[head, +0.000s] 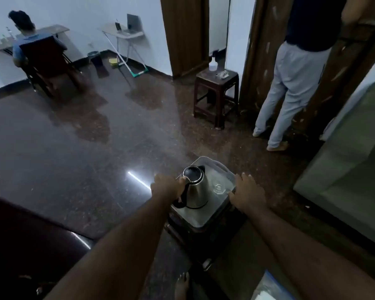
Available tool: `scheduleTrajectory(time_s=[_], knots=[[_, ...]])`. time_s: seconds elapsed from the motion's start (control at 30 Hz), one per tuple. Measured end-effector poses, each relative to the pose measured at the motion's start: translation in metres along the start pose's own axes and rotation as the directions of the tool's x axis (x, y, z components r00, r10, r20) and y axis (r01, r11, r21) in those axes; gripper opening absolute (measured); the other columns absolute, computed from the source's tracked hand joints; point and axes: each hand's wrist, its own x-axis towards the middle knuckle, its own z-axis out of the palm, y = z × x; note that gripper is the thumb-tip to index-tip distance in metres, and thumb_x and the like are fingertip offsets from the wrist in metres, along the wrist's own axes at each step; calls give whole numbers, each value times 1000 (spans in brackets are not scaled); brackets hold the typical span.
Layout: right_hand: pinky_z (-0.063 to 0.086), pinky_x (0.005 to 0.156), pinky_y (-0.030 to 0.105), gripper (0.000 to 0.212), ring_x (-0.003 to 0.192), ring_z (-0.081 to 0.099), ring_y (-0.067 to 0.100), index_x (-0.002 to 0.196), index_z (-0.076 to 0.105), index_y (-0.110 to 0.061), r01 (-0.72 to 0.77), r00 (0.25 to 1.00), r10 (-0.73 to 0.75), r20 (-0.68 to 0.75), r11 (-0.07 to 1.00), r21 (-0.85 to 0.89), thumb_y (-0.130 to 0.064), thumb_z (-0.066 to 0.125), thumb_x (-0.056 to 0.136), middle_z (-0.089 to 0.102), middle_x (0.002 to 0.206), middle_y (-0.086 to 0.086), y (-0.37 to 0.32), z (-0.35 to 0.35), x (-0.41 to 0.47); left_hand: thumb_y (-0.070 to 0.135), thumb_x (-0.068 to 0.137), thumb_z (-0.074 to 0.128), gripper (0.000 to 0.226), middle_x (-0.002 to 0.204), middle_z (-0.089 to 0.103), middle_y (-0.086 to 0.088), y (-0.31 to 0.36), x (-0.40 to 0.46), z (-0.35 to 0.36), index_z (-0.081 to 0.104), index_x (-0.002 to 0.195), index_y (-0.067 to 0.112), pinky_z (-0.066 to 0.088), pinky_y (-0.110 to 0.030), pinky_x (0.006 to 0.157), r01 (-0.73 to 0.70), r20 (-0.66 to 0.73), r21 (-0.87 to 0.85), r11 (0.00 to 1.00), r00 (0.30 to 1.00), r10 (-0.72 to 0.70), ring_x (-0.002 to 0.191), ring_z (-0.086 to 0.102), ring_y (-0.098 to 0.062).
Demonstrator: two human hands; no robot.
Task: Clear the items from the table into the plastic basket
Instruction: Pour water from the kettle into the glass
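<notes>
A steel electric kettle (197,189) with a black lid and handle stands upright inside a clear plastic basket (220,164), which sits on a small dark stool (204,234) in front of me. My left hand (166,187) is wrapped around the kettle's black handle. My right hand (248,192) rests on the basket's right rim, fingers curled over its edge. A small clear glass item (218,188) lies in the basket just right of the kettle.
A brown stool (217,94) with a bottle stands farther back. One person stands at the right doorway (290,83), another sits at a wall desk (35,50). A dark table edge (30,234) is at lower left, a grey-green sofa (351,152) at right.
</notes>
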Motion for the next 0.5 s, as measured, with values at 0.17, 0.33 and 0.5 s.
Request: scheduleTrajectory(time_s=[0.17, 0.33, 0.5], knots=[[48, 84, 36, 36, 112, 61, 30, 113, 58, -22, -156, 969, 127, 214, 980, 121, -41, 56, 83, 62, 124, 8, -23, 65, 76, 61, 99, 31, 75, 137, 57, -26, -17, 91, 36, 59, 131, -1, 42, -42, 108, 117, 274, -182, 976, 960, -64, 127, 54, -36], [50, 89, 41, 52, 119, 58, 32, 124, 52, -19, -251, 959, 226, 170, 957, 148, -40, 71, 80, 58, 131, 9, -25, 115, 136, 68, 94, 38, 74, 140, 56, -19, -40, 134, 69, 60, 134, 9, 37, -36, 106, 113, 435, -223, 968, 900, -5, 129, 54, -30], [45, 100, 47, 104, 133, 45, 35, 146, 27, -14, -252, 940, 227, 256, 965, 68, -41, 86, 66, 39, 149, 15, -22, 150, 181, 62, 93, 51, 61, 125, 68, -10, -60, 146, 91, 66, 127, 15, 45, -36, 108, 98, 547, -435, 895, 818, 176, 119, 63, -22]])
